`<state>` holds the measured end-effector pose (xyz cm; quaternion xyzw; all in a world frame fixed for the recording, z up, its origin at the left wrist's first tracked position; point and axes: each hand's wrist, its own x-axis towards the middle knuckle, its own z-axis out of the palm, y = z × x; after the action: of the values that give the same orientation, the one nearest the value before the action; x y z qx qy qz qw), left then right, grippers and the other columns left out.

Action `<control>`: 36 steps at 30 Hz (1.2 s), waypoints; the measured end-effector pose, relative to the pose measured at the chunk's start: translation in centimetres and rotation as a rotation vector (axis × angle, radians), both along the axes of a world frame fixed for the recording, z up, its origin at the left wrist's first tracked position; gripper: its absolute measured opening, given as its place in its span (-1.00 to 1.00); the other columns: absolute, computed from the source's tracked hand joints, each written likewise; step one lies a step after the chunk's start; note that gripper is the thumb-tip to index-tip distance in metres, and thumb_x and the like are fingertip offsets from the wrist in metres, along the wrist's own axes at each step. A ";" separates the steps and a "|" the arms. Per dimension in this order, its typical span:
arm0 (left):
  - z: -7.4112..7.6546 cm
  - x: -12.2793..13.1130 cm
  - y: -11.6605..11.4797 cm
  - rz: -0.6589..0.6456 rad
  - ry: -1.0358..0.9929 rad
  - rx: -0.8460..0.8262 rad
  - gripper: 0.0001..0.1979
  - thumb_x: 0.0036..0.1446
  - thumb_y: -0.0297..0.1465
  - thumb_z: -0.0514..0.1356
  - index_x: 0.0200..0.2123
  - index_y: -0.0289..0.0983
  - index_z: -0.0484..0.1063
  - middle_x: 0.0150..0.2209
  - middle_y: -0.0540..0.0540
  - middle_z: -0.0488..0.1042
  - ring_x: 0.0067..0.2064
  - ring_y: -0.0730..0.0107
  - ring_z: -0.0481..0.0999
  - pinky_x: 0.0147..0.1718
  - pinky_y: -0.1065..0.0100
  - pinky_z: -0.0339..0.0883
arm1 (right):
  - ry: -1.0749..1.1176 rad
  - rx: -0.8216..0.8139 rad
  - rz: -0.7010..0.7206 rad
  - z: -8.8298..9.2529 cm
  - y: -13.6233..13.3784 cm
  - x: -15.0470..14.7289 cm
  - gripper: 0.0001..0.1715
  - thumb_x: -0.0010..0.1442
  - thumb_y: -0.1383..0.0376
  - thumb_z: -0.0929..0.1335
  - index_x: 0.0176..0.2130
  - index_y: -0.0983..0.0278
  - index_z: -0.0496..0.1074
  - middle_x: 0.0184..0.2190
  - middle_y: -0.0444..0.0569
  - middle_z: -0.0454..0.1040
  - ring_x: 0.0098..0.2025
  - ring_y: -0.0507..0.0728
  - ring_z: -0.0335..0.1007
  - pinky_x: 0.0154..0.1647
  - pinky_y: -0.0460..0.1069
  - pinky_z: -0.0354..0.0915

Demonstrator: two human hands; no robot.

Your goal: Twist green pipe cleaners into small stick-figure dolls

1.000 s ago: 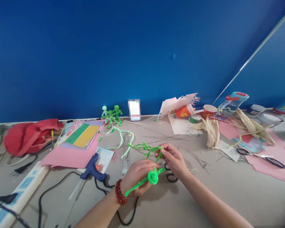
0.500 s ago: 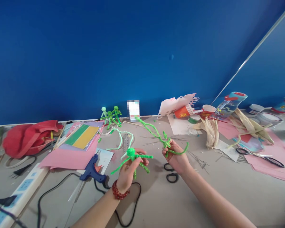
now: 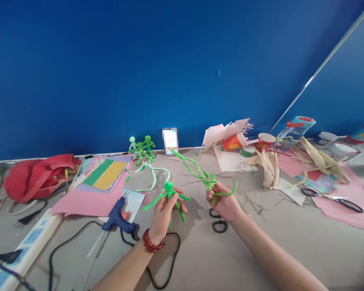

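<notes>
We are looking down at a cluttered counter [image 3: 197, 258], and the blue hot glue gun [image 3: 118, 218] serves as our landmark. Just to its right, our left grip [image 3: 164, 216] is closed around the body of a green pipe-cleaner figure [image 3: 171, 198], with the fingers wrapped around its torso. The figure's round head and arms stick out above the hand, and one leg hangs below it. A red beaded bracelet [image 3: 153, 241] circles the left wrist.

Further right of the gun, our right grip [image 3: 224, 204] is narrow, its fingers curled around a twisted green pipe-cleaner strand [image 3: 194, 171]. The strand rises away toward the back of the counter, while a short tail curves out past the fingers.

Between the gun and our left hand lie a black cord [image 3: 170, 258] and a steel ruler [image 3: 160, 184]. Black-handled scissors [image 3: 220, 226] sit below our right hand, beyond the gun. Pink paper [image 3: 85, 204] lies behind the gun.

We judge the twisted section the weakest point: if the right fingers relax, the turns could loosen or spring open. Squeezing too hard with the left hand could bend the figure's thin limbs out of shape. The long strand could also catch on nearby objects if swung, and a dropped figure could tangle in the cord or scissor handles.
</notes>
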<state>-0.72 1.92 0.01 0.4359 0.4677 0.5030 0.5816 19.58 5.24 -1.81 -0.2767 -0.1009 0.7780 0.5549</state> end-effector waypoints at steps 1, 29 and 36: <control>-0.1 0.0 0.0 -0.006 -0.014 -0.002 -0.74 0.16 -0.18 0.16 -0.23 -0.25 0.43 -0.47 -0.03 0.55 -0.46 0.34 0.50 -0.48 0.36 0.36 | 0.000 -0.022 0.000 0.0 0.0 0.0 -0.83 -0.08 0.42 0.47 -0.48 0.27 0.40 -0.58 -0.20 0.42 -0.57 -0.07 0.34 -0.54 -0.20 0.37; -1.0 0.0 0.5 -0.052 -0.118 -0.181 -0.72 0.00 -0.21 0.29 -0.23 -0.23 0.46 -0.31 -0.07 0.56 -0.25 0.19 0.58 -0.24 0.15 0.48 | -0.074 -0.139 0.057 -1.5 1.0 1.3 -0.82 0.03 0.52 0.33 -0.39 0.28 0.47 -0.53 -0.10 0.51 -0.58 -0.05 0.41 -0.52 -0.17 0.41; -2.2 -0.6 0.8 -0.108 0.185 -0.044 -0.67 0.06 -0.27 0.25 -0.09 -0.26 0.44 -0.01 -0.21 0.53 0.06 0.08 0.47 0.05 0.08 0.30 | -0.027 -0.182 0.056 -0.9 0.9 1.4 -0.76 -0.01 0.57 0.29 -0.40 0.29 0.45 -0.54 -0.12 0.48 -0.59 -0.06 0.38 -0.53 -0.17 0.42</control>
<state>-1.28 2.73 -2.24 0.4921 0.5061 0.4180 0.5718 20.98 6.15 -2.70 -0.3333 -0.0449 0.7956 0.5039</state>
